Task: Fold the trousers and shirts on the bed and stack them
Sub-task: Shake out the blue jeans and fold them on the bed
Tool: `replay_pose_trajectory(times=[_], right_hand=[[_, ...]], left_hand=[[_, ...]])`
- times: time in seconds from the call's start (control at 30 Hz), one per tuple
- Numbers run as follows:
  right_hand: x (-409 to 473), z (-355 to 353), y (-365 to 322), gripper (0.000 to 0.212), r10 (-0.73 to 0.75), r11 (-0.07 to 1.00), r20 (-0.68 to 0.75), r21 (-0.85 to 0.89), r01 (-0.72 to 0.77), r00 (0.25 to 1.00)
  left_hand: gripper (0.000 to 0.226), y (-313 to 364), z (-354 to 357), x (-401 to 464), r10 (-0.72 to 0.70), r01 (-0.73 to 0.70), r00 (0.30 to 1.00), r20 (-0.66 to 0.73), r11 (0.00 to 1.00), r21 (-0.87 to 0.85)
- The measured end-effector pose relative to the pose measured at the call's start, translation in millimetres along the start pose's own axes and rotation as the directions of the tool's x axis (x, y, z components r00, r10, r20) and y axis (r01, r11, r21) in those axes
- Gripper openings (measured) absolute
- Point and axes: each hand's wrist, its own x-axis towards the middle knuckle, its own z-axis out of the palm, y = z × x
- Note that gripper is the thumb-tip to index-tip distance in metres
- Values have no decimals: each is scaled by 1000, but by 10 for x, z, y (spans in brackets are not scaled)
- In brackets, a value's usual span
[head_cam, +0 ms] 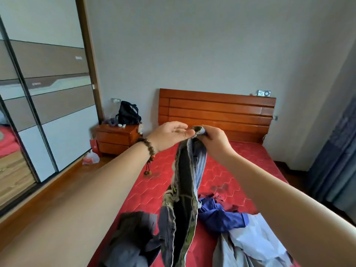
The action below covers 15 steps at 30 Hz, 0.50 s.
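Observation:
A pair of blue-grey jeans [183,189] hangs from my raised hands over the red bed [240,170]. My right hand [213,139] pinches one end of the jeans at the top. Just left of that end, my left hand [171,135] is held flat, fingers straight, thumb close to the cloth. The jeans' lower part trails down onto the bed. A dark grey garment [131,234] lies at the near left. A blue shirt [217,214] and a dark red garment [217,197] lie crumpled to the right. A pale grey-blue garment [250,243] lies at the near right.
The wooden headboard [215,110] stands against the far wall. A bedside cabinet [115,137] with a black bag [128,113] stands left of the bed. A sliding wardrobe [38,103] lines the left wall. Blue curtains [335,151] hang at the right.

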Motion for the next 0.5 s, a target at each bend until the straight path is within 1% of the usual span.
replay_pose_trajectory(times=[0.07,0.13,0.17,0.2,0.23,0.3,0.33,0.37,0.4,0.43,0.47,0.5], right_hand=[[90,-118,-57,24,-37,999,12,-3,37,999],[190,-253,-126,31,-38,998,-36,40,40,999],[246,-323,-155,32,-32,997,-69,64,36,997],[307,-384,-177,32,-23,996,-103,86,32,994],[360,-437,-188,30,-8,994,-136,103,22,991],[393,-517,-178,20,38,995,-227,100,-15,973],[357,-549,-163,15,61,996,-304,81,-38,951],[287,-571,-140,14,76,997,-385,55,-59,920],[192,-579,-112,17,77,997,-437,24,-74,896],[82,-562,-85,23,66,997,-429,-10,-78,901],[-24,-520,-74,31,54,996,-360,-45,-75,931],[-114,-459,-73,40,57,994,-253,-79,-79,966]], left_hand=[[49,103,52,53,44,-36,994,99,996,-79],[29,194,125,117,57,-26,983,176,985,-169],[21,237,172,158,59,-30,987,149,981,-190],[14,284,217,213,55,-38,996,77,979,-201],[14,347,257,268,40,-41,999,-12,981,-190],[31,482,339,388,2,-22,988,-155,991,-129],[35,560,368,442,-25,5,977,-210,995,-95],[35,629,395,493,-69,48,963,-262,995,-87],[33,688,423,559,-135,101,943,-304,987,-123],[31,743,453,632,-219,159,920,-326,966,-202],[30,801,478,699,-307,210,899,-314,928,-306],[30,860,504,768,-379,242,884,-272,871,-427]])
